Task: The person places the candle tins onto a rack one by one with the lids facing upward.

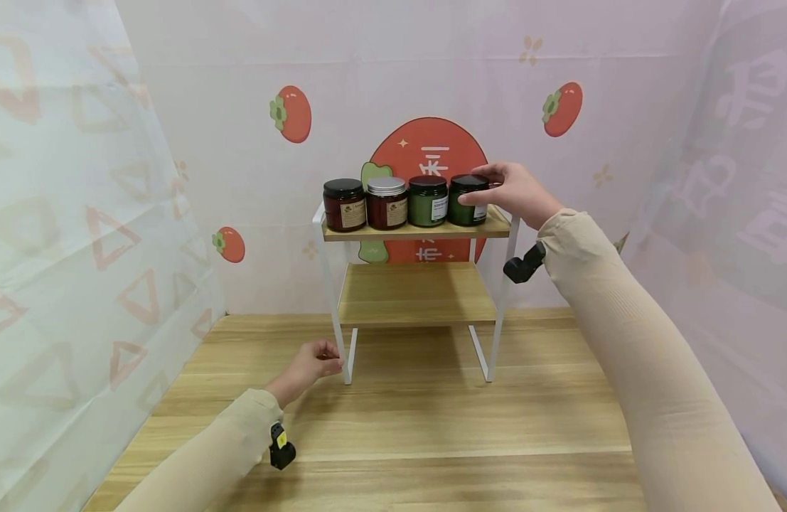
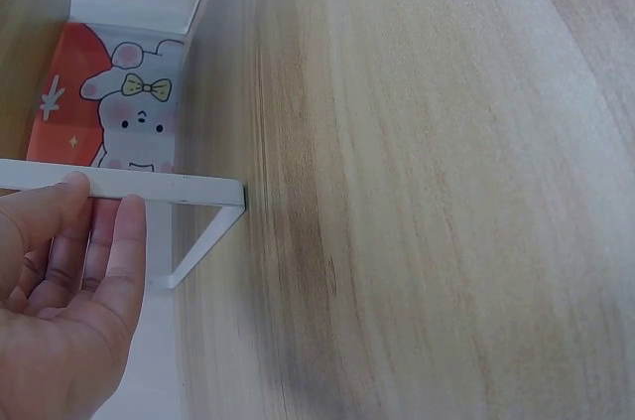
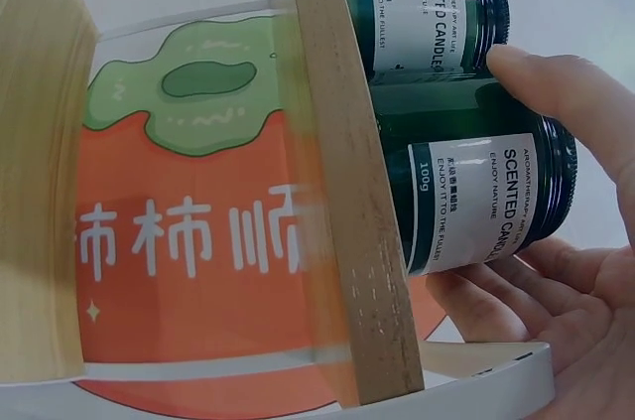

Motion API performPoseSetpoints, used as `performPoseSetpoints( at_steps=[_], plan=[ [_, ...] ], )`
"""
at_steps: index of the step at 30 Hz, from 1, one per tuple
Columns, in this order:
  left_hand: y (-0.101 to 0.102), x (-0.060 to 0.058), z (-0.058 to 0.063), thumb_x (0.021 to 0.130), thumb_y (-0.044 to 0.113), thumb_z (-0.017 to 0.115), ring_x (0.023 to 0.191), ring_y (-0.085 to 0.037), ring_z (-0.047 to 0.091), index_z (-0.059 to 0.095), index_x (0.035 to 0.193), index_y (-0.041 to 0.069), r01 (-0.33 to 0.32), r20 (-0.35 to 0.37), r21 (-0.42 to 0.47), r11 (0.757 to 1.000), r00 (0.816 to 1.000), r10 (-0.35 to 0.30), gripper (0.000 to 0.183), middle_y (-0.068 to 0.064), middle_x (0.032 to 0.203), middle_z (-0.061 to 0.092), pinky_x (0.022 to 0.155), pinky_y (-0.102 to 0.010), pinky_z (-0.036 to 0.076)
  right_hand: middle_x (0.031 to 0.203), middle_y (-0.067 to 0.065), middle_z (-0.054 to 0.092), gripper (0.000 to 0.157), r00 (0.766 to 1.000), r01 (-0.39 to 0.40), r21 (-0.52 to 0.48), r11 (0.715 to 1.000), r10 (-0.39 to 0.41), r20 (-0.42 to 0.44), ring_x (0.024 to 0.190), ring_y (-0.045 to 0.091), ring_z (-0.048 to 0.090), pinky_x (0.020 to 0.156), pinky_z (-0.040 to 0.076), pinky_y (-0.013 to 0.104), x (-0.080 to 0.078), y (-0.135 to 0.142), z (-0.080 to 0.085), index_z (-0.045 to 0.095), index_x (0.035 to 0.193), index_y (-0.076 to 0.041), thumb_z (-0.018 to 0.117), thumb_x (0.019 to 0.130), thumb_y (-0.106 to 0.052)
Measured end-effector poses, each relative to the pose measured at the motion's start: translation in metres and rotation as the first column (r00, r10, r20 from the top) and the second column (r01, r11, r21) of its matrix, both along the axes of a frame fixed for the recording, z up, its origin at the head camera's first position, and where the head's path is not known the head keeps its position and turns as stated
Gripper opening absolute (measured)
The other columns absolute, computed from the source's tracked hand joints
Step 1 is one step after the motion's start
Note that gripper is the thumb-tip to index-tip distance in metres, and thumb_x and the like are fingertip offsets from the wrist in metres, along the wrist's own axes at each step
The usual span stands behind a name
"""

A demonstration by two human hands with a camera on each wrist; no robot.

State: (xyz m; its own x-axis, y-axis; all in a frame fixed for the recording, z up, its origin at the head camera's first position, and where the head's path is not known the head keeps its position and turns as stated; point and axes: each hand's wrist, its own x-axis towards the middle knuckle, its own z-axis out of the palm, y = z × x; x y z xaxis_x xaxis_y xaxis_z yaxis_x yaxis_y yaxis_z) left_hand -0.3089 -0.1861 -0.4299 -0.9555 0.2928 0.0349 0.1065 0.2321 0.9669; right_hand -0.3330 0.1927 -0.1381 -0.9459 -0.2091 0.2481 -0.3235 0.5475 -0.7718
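A two-tier wooden shelf on a white metal frame stands on the table. My right hand grips the green scented candle jar at the right end of the top tier, thumb on one side and fingers round the other. Beside it is a second green candle jar. Further left stand a dark red jar with a silver lid and a dark red jar with a black lid. Low at the left, my left hand pinches the shelf's white leg between thumb and fingers.
The wood-grain table extends in front of the shelf. A cloth backdrop printed with persimmons hangs behind, with cloth side walls at left and right. A black wrist camera is on the right sleeve.
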Motion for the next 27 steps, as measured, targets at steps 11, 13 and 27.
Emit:
performPoseSetpoints(
  at_steps=[11,13,27],
  plan=[
    [0.000,-0.001,-0.001,0.091,-0.003,0.062,0.098,-0.031,0.065,0.054,0.096,-0.005,-0.004,0.006,-0.012,1.000,1.000,0.005,0.009,-0.010,0.094,0.061,0.086,-0.034,0.059,0.151,0.011,0.039,0.078,1.000,-0.006,-0.073,0.997,0.004,-0.030,0.138,0.025,0.039,0.116,0.034,0.044,0.006,0.004,-0.001,0.031,0.150,-0.010,0.072,0.087,-0.032],
    [0.000,-0.001,-0.001,0.091,-0.003,0.061,0.099,-0.033,0.065,0.054,0.094,-0.003,-0.008,0.010,-0.007,1.000,1.000,0.008,0.007,-0.010,0.094,0.061,0.086,-0.033,0.060,0.151,0.010,0.039,0.078,0.998,-0.008,-0.102,0.995,0.002,-0.057,0.140,0.024,0.037,0.117,0.033,0.044,0.008,0.004,-0.001,0.031,0.150,-0.012,0.072,0.087,-0.031],
    [0.000,0.002,0.002,0.092,-0.003,0.060,0.096,-0.029,0.065,0.054,0.097,-0.007,-0.004,0.008,-0.001,1.000,1.000,0.004,0.009,-0.012,0.096,0.061,0.091,-0.043,0.057,0.149,0.006,0.043,0.076,0.983,-0.004,-0.111,0.994,-0.016,-0.182,0.139,0.023,0.039,0.114,0.038,0.046,0.027,0.011,-0.001,0.034,0.149,-0.019,0.074,0.086,-0.032]
  ],
)
